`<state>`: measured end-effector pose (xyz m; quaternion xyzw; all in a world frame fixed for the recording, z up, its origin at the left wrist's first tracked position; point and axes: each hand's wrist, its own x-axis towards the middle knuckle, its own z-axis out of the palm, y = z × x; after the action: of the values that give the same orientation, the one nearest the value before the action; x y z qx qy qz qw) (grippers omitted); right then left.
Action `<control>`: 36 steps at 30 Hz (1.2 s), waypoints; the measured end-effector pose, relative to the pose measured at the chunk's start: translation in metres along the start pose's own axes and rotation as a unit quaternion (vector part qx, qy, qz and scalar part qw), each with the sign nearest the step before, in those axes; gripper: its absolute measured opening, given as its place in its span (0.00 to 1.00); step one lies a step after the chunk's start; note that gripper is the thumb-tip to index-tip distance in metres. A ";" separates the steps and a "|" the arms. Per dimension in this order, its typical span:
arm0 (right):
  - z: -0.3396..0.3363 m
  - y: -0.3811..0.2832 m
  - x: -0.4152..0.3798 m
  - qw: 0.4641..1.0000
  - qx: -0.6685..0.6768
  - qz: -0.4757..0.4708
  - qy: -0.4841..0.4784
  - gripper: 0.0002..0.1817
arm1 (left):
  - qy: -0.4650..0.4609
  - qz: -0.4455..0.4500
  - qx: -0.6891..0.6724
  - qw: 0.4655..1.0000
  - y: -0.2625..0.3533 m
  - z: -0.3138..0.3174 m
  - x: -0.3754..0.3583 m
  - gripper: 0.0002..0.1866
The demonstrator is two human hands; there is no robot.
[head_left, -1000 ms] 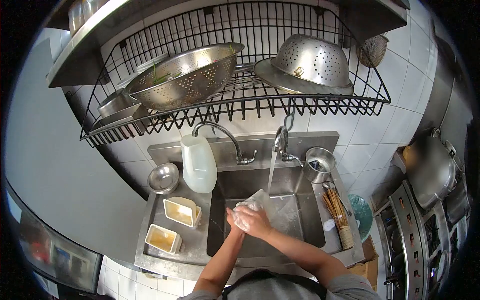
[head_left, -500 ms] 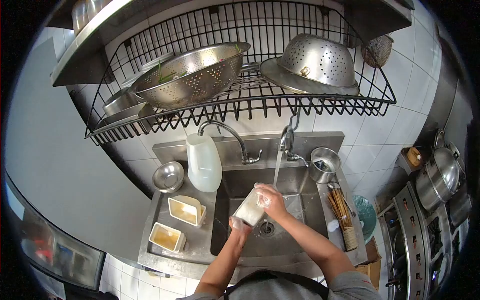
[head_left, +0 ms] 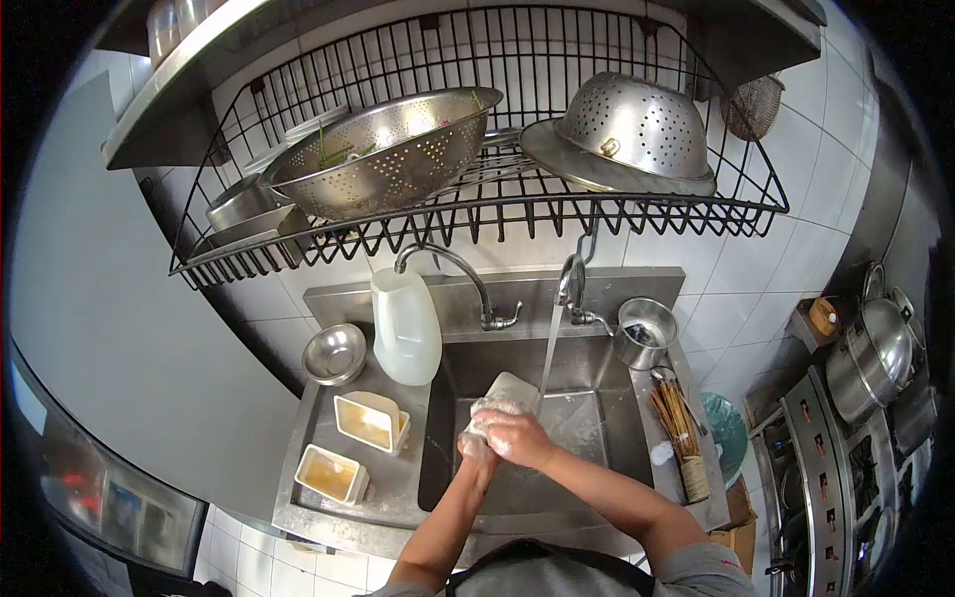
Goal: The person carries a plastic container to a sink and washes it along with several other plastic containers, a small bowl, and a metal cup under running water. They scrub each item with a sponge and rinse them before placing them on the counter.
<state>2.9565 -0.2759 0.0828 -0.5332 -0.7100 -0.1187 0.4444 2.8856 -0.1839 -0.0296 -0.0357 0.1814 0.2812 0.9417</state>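
Observation:
Over the steel sink, my left hand grips the near end of a white rectangular plastic container. Its outer face is turned up, with suds on it. My right hand presses on that face close to my left hand, fingers curled. Foam and a pale wad cover the right fingers, and I cannot make out what they hold. Just beyond the container, a stream of water falls from the right faucet into the sink.
Two similar containers with yellowish insides stand left of the sink, near steel bowls and a translucent jug. To the right are a steel pot and a bundle of sticks. A wire rack with colanders hangs above.
My right hand has slid from the container's far end down toward my left hand. The far end now shows bare, and the sink drain is hidden behind my right arm.

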 end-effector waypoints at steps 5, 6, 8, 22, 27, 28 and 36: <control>-0.019 0.045 0.024 0.951 0.126 0.223 0.175 0.11 | -0.008 -0.010 0.051 0.999 -0.011 0.049 -0.018 0.28; -0.022 0.044 0.026 0.918 0.193 0.281 0.202 0.13 | -0.030 -0.020 0.027 0.999 -0.012 0.051 -0.019 0.27; -0.011 0.028 0.029 0.934 0.114 0.244 0.237 0.16 | -0.107 -0.031 0.031 0.993 -0.015 0.052 -0.015 0.25; -0.041 0.018 0.036 0.968 0.039 0.164 0.187 0.12 | -0.112 0.124 0.126 0.978 -0.001 0.045 -0.016 0.28; -0.064 0.012 0.054 0.973 0.042 0.173 0.143 0.05 | 0.025 0.272 0.270 0.923 0.020 0.063 -0.026 0.29; -0.063 0.010 0.056 0.972 0.031 0.187 0.142 0.06 | 0.031 0.321 0.301 0.897 0.015 0.085 -0.036 0.28; -0.021 -0.006 0.052 0.995 -0.015 0.084 0.052 0.10 | -0.048 0.423 0.546 0.722 0.002 0.104 -0.046 0.31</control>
<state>2.9602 -0.2584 0.1362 -0.5906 -0.6366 -0.1189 0.4815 2.8823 -0.1884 0.0836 0.5786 0.2546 0.5036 0.5890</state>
